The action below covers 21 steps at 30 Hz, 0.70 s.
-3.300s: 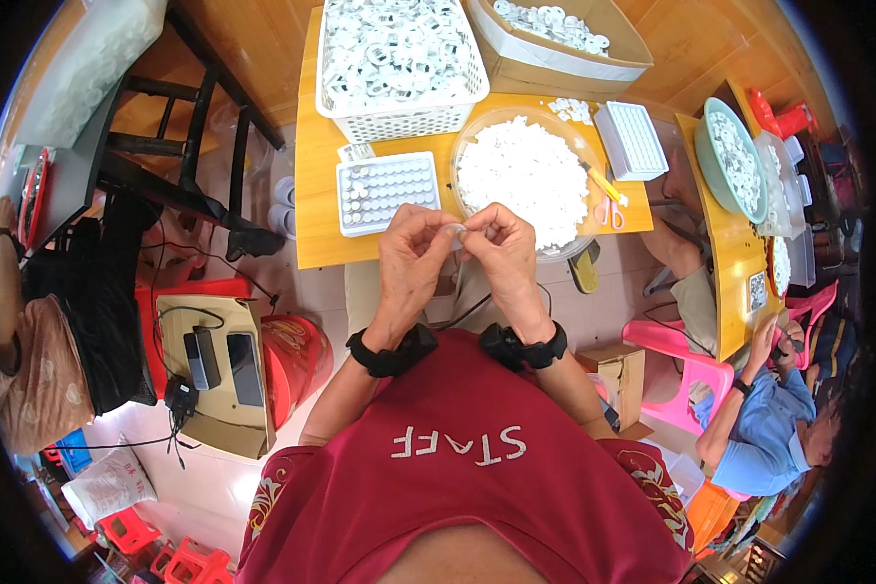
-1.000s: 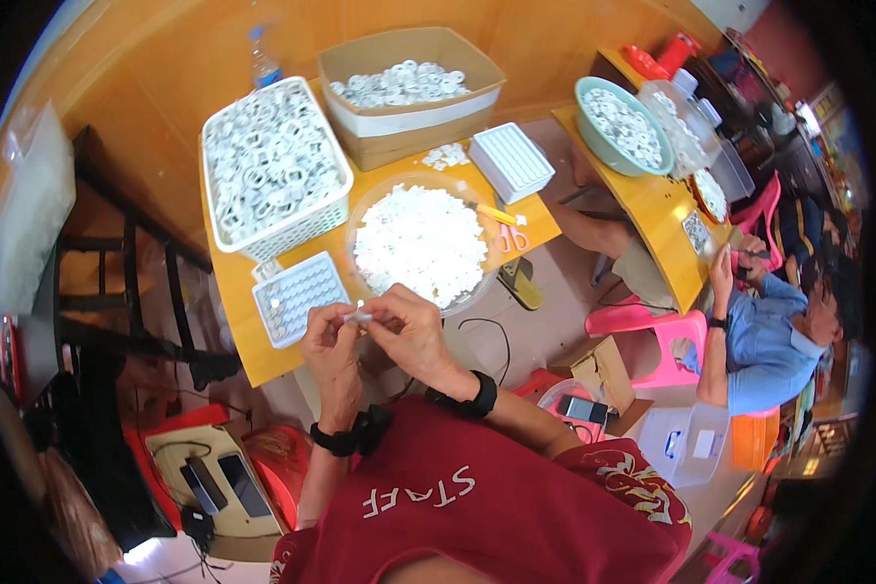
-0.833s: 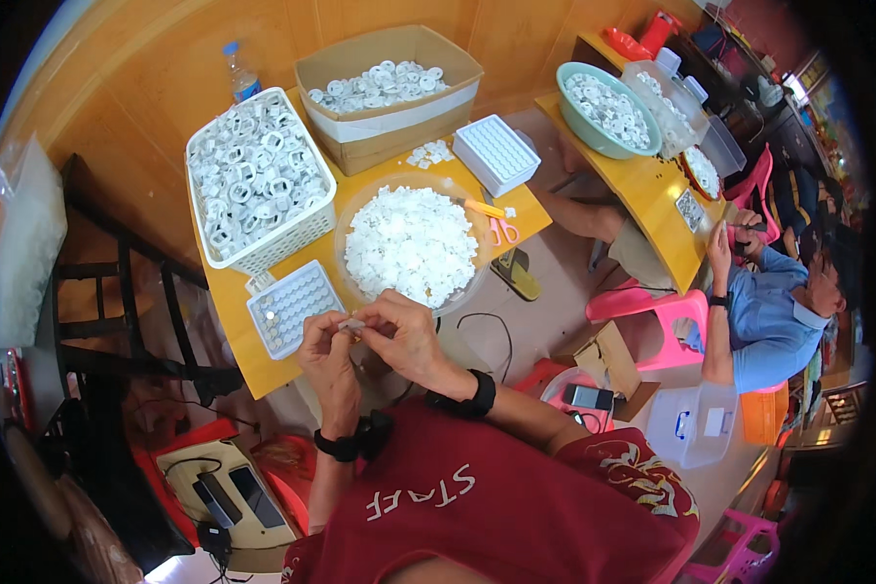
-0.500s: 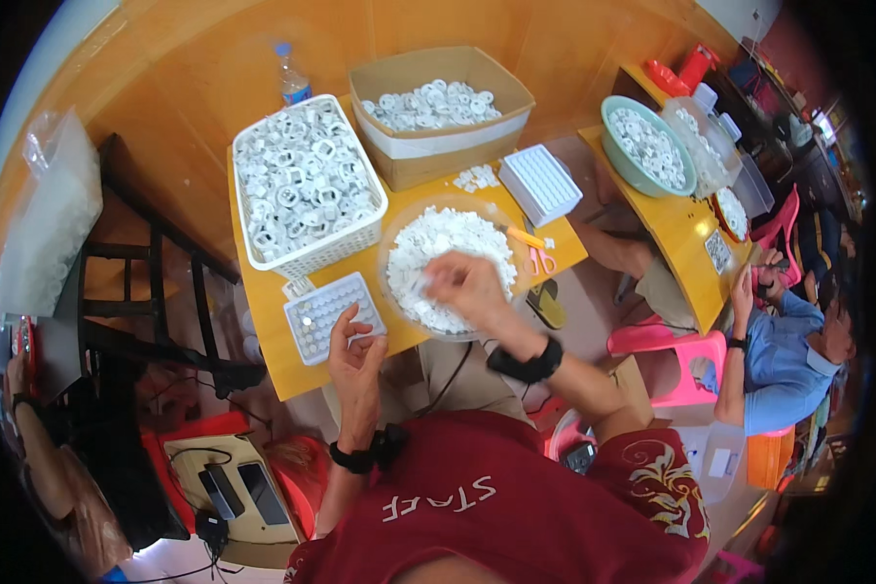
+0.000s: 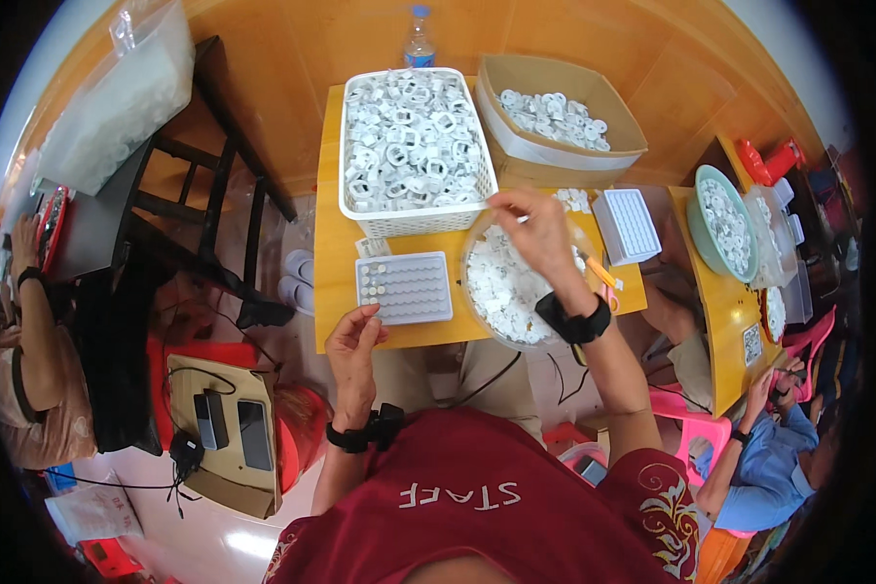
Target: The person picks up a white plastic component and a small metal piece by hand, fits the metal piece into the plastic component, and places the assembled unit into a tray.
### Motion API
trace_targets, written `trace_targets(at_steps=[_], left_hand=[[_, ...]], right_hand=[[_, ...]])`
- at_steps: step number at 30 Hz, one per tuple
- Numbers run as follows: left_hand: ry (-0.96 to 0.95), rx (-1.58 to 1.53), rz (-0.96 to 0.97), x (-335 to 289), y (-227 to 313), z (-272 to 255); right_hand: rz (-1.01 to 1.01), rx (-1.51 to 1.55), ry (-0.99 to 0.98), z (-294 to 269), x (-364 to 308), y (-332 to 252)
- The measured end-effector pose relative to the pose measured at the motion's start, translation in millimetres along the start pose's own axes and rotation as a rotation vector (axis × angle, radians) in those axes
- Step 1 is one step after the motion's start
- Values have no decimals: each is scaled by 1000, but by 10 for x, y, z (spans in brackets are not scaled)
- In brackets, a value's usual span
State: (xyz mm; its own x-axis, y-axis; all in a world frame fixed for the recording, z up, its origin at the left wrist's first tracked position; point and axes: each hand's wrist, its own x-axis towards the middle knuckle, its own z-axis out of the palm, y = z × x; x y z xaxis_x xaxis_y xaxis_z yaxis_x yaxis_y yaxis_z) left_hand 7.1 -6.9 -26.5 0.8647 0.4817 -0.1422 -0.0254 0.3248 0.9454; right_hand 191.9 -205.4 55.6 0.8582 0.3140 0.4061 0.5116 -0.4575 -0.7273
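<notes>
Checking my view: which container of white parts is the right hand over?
The round clear bowl under the right hand, beside the slotted tray; the others are rectangular.

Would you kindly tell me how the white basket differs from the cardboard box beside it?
The basket is white with latticed walls; the box is plain brown cardboard. The basket is heaped nearly to its rim with white parts; the box holds only a shallow layer. The right hand hovers by the basket's corner, away from the box. Both hold small white ring-like parts.
</notes>
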Motion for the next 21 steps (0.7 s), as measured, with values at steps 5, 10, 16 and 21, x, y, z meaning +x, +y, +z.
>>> trace_targets(at_steps=[5,10,16,21], left_hand=[[45,-18,28,6,119,-35],[64,-28,0,-48,147,10],[47,-47,18,-88,149,-26],[24,-52,16,-122,223,21]], right_hand=[[-147,-82,-23,278,266,-223],[-191,-247,-128,785,565,-83],[-122,-258,-315,885,645,62],[290,453,-280,614,606,-48]])
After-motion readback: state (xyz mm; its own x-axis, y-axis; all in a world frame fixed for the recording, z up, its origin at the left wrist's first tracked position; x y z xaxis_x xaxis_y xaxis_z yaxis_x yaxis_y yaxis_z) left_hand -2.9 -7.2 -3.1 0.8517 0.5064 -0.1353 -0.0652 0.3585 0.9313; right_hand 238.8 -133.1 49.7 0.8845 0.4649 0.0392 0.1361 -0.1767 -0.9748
